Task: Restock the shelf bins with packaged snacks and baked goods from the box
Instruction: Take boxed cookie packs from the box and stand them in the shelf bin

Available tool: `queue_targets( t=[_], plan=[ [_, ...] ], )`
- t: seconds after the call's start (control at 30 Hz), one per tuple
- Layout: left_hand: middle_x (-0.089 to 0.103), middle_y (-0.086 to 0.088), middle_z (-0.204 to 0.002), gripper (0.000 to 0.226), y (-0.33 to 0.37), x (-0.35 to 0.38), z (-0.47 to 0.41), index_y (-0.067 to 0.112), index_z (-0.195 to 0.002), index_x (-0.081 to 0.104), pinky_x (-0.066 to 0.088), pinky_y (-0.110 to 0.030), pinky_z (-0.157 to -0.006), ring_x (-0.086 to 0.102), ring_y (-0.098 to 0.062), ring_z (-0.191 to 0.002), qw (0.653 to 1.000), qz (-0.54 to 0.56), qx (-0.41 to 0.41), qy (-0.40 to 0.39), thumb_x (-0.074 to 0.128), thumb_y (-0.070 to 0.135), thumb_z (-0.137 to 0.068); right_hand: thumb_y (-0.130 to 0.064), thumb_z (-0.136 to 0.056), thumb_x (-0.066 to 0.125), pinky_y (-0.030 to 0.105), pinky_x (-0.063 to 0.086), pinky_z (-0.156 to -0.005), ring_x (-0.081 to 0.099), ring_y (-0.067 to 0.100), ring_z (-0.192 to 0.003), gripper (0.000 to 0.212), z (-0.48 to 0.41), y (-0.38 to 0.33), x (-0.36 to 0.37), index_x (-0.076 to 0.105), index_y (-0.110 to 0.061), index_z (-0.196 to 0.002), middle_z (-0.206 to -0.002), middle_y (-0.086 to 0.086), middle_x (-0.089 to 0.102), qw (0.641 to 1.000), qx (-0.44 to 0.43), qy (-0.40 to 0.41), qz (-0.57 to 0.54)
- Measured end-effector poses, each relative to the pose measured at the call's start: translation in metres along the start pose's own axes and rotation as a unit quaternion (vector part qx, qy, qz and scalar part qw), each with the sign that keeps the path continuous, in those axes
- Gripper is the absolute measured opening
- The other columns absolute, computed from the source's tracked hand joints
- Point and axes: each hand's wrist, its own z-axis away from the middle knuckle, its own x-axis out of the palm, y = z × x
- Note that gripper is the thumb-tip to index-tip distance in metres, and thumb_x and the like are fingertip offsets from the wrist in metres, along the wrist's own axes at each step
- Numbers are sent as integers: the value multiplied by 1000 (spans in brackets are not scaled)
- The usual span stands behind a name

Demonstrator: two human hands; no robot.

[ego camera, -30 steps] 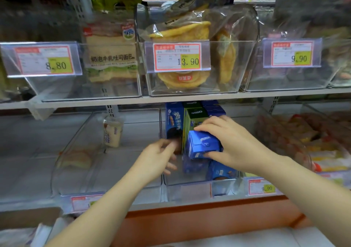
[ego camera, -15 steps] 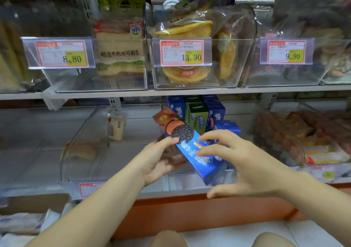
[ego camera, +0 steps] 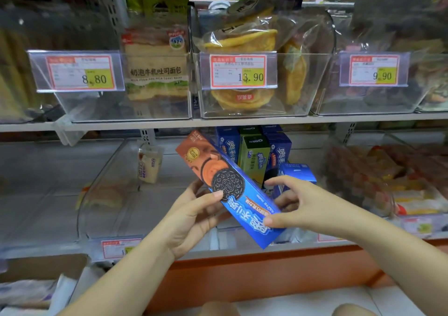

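Here's the box (ego camera: 242, 209), up in the air in front of the lower shelf and tilted, brown end high and to the left, blue end low and to the right. It sits just in front of the row (ego camera: 254, 158) of upright cookie packs already stocked. The left hand (ego camera: 191, 221) is clamped on it near the middle, thumb flat on the printed cookie and fingers wrapped behind. The right hand (ego camera: 305, 209) comes in at the low end with its thumb on the blue face. Its fingers reach round the far edge, which looks like a light pinch, though the box hides their tips.

This should be an easy carry: thin card, light and stiff along its length. The print is glossy, so it may slide under a lazy thumb. The biscuits inside will crack if it's squeezed or dropped. Best hold is across the two long edges near the middle, with the panels and end flaps left alone.
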Motion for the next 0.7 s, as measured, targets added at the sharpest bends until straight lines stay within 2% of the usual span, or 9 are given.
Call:
queue_targets(
  t=[0.07, 0.17, 0.23, 0.3, 0.37, 0.43, 0.53, 0.6, 0.7],
  plan=[
    [69, -15, -113, 48, 2, 1, 0, 12, -114, 54, 59, -37, -71, 71, -25, -87, 1000, 7, 8, -6, 68, -3, -70, -37, -64, 85, 40, 55, -82, 66, 12, -76, 60, 3, -3, -4, 53, -36, -115, -89, -6, 70, 1000, -16, 9, 6],
    [64, -10, -125, 49, 7, -4, -3, 14, -120, 55, 59, -38, -78, 66, -18, -102, 994, -86, 44, 56, 70, 7, -74, -29, -63, 83, 39, 55, -85, 67, 14, -85, 44, 6, -15, -12, 60, -37, -99, -93, -9, 69, 978, -97, 185, 13],
    [54, -4, -136, 70, 12, -7, -5, 21, -141, 39, 53, -43, -91, 59, -14, -111, 978, -157, 79, 111, 68, 10, -79, -21, -65, 81, 26, 54, -82, 65, 6, -84, 46, 11, -27, -20, 58, -36, -103, -95, -13, 68, 948, -155, 278, -7],
    [42, 4, -140, 87, 16, -9, -5, 27, -152, 17, 46, -40, -99, 53, -12, -117, 947, -253, 128, 154, 69, 12, -84, -20, -66, 81, 18, 51, -78, 64, 4, -87, 54, 17, -39, -26, 56, -34, -112, -99, -14, 66, 926, -210, 313, -10],
    [38, 7, -142, 87, 21, -8, -4, 29, -151, 17, 41, -33, -101, 46, -10, -122, 892, -381, 188, 153, 71, 20, -83, -22, -68, 83, 16, 49, -81, 62, 3, -94, 58, 19, -47, -28, 54, -32, -117, -104, -16, 63, 915, -245, 320, 14],
    [40, 13, -143, 82, 27, -3, -1, 37, -145, 25, 38, -28, -102, 43, -3, -126, 846, -462, 245, 98, 74, 33, -79, -30, -68, 82, 18, 48, -87, 60, 2, -100, 58, 17, -50, -26, 52, -33, -117, -108, -16, 62, 910, -266, 307, 77],
    [39, 24, -140, 85, 33, 13, 1, 46, -138, 23, 32, -9, -102, 35, 16, -127, 813, -513, 275, -14, 78, 33, -75, -34, -68, 79, 26, 46, -90, 56, 8, -100, 62, 5, -49, -16, 53, -31, -124, -107, -19, 58, 910, -270, 260, 180],
    [41, 26, -135, 85, 32, 23, -3, 47, -134, 21, 28, 0, -96, 36, 22, -122, 790, -540, 287, -51, 77, 18, -78, -29, -72, 80, 17, 37, -91, 47, 4, -102, 63, -8, -50, -7, 53, -25, -130, -112, -21, 53, 906, -281, 216, 230],
    [52, 22, -124, 73, 24, 20, -19, 37, -136, 35, 39, -6, -93, 49, 12, -114, 787, -546, 284, -54, 75, 13, -80, -25, -79, 76, 17, 31, -100, 37, -2, -112, 67, -22, -47, -3, 46, -24, -138, -127, -15, 50, 911, -285, 155, 255]
  ],
)
